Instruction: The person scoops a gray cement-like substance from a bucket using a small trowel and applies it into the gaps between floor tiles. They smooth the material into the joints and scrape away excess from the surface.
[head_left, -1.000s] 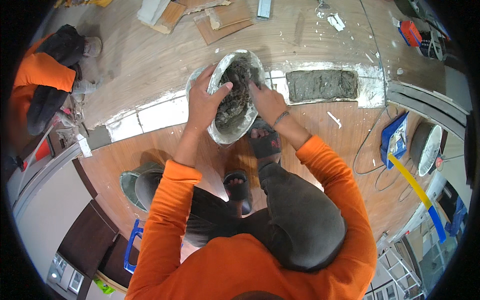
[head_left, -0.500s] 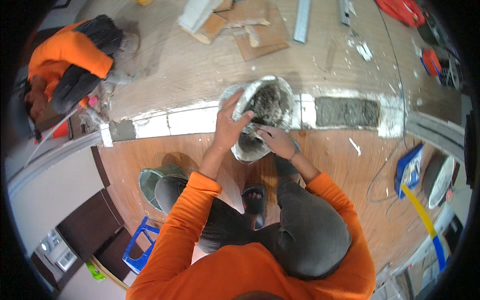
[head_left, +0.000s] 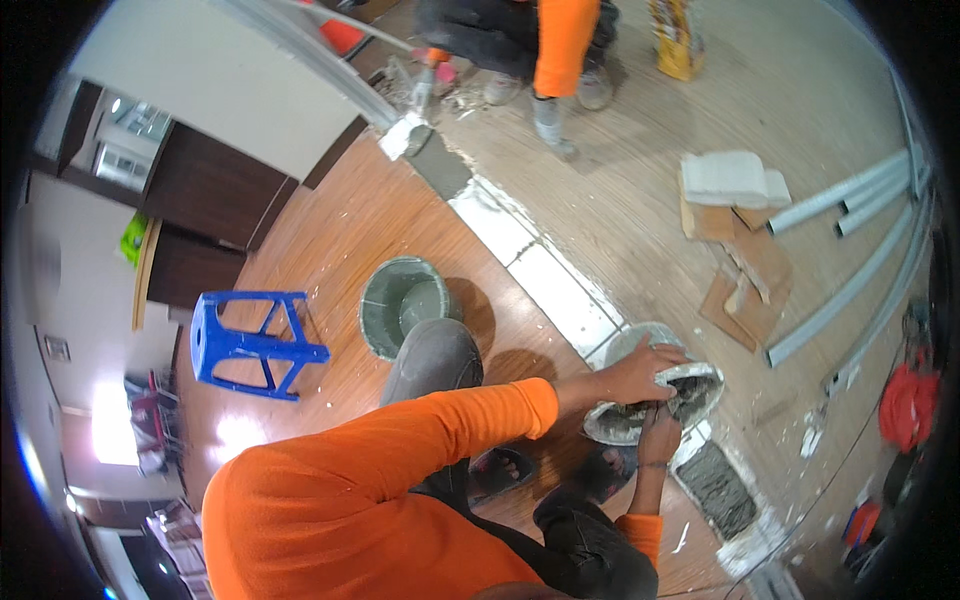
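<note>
A pale, mortar-smeared tub [head_left: 712, 395] is tipped over the white strip in the floor, with wet grey mortar clinging to its inside. My left hand [head_left: 635, 375] grips its rim. My right hand [head_left: 658, 438] reaches into its mouth, fingers bent; whatever they hold is hidden. A second pale rim [head_left: 610, 432] shows below my hands; I cannot tell whether it belongs to the same tub. Just right of the tub, a recess in the strip is filled with grey mortar [head_left: 715, 488].
Left of my knee stands a grey-green bucket [head_left: 375, 310], and beyond it a blue plastic stool [head_left: 255, 345]. A co-worker in an orange sleeve [head_left: 565, 45] crouches at the top. Broken boards [head_left: 745, 290] and grey metal channels [head_left: 835, 290] lie at the right.
My view has swung left, so the tub and my hands now appear lower right. The bucket and stool show fully. My hands stay at the tub, which looks tipped differently.
</note>
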